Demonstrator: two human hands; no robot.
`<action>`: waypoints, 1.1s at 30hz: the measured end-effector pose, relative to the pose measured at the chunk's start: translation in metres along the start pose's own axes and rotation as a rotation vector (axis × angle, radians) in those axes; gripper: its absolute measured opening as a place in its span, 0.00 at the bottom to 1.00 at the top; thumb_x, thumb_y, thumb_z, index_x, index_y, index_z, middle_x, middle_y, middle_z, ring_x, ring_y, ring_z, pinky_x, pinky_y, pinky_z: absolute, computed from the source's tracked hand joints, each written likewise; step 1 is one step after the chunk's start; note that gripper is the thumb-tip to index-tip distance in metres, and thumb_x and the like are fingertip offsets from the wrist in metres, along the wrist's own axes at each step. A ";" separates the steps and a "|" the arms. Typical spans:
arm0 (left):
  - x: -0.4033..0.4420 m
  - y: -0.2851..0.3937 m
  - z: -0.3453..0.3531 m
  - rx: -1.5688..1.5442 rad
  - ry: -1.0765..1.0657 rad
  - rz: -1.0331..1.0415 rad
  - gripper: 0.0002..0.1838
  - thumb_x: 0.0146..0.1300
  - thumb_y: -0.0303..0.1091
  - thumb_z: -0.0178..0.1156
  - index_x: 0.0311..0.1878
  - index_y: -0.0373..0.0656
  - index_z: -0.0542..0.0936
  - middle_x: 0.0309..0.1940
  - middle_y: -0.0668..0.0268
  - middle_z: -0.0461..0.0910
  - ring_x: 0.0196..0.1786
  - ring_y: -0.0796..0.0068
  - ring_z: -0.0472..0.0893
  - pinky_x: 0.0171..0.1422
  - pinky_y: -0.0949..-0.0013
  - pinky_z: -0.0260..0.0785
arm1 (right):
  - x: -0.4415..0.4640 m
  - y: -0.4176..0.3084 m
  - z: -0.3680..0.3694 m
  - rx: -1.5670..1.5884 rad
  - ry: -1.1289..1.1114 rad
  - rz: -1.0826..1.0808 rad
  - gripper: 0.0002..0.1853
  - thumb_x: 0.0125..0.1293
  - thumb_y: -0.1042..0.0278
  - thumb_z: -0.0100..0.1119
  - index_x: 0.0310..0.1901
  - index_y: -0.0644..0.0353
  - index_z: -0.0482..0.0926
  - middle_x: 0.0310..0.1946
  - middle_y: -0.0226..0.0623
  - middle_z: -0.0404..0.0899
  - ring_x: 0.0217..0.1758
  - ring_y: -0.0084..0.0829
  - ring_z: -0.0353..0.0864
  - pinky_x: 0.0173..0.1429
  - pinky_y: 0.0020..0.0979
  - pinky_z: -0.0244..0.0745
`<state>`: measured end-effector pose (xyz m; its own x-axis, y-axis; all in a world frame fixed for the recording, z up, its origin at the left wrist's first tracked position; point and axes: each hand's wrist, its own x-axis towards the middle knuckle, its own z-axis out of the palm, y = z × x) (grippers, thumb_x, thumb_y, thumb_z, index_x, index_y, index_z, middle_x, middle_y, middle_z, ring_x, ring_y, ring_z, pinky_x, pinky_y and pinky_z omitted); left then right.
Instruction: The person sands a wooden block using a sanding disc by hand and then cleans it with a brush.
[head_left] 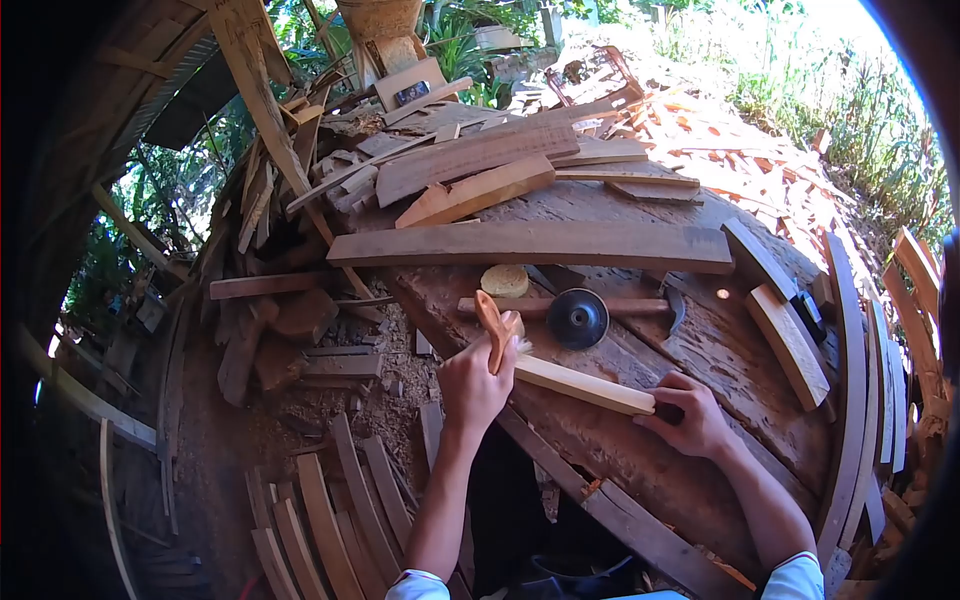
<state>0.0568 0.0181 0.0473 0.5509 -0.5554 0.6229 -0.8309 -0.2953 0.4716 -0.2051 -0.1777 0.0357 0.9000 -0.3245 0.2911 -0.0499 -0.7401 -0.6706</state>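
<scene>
My left hand [474, 388] is closed around the orange-brown wooden handle of a brush [492, 325], whose pale bristles touch or hover just over the near end of a light wooden strip [585, 387]. The far right end of that strip is pinched between the thumb and fingers of my right hand [692, 412]. Just beyond the strip sits a dark round dish-like thing [578, 319] with a pale centre. It overlaps the wooden handle of a hammer [640, 307]. A yellowish round piece [504, 281] lies beside the hammer handle.
The worn wooden bench [740, 345] carries a long board [530, 245] across its back. Behind it are piled planks [470, 160]. Curved wooden pieces [315, 515] stand at the lower left, and more [850, 400] line the right. A phone [411, 93] leans at the back.
</scene>
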 end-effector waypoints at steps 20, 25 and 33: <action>0.000 0.004 0.001 -0.019 -0.090 0.058 0.14 0.76 0.45 0.64 0.36 0.48 0.87 0.24 0.60 0.85 0.25 0.58 0.87 0.31 0.57 0.78 | 0.000 -0.002 -0.004 -0.014 -0.021 0.019 0.17 0.62 0.60 0.80 0.51 0.57 0.91 0.34 0.36 0.79 0.35 0.38 0.81 0.41 0.37 0.78; 0.003 0.012 0.003 0.079 -0.117 0.106 0.23 0.75 0.41 0.64 0.71 0.52 0.82 0.30 0.60 0.88 0.28 0.57 0.88 0.35 0.55 0.81 | 0.002 -0.003 0.000 -0.004 -0.016 0.034 0.16 0.62 0.61 0.79 0.49 0.57 0.91 0.34 0.36 0.79 0.35 0.38 0.82 0.40 0.37 0.79; -0.032 0.105 0.050 -0.336 -0.302 0.166 0.20 0.75 0.42 0.65 0.67 0.52 0.86 0.38 0.57 0.91 0.33 0.56 0.90 0.37 0.57 0.81 | -0.002 0.011 0.004 -0.035 0.012 -0.079 0.16 0.62 0.62 0.80 0.49 0.58 0.91 0.36 0.37 0.81 0.37 0.38 0.83 0.42 0.37 0.79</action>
<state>-0.0520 -0.0341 0.0455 0.3244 -0.7897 0.5208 -0.8069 0.0564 0.5880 -0.2056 -0.1832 0.0247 0.8964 -0.2713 0.3506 0.0058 -0.7836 -0.6213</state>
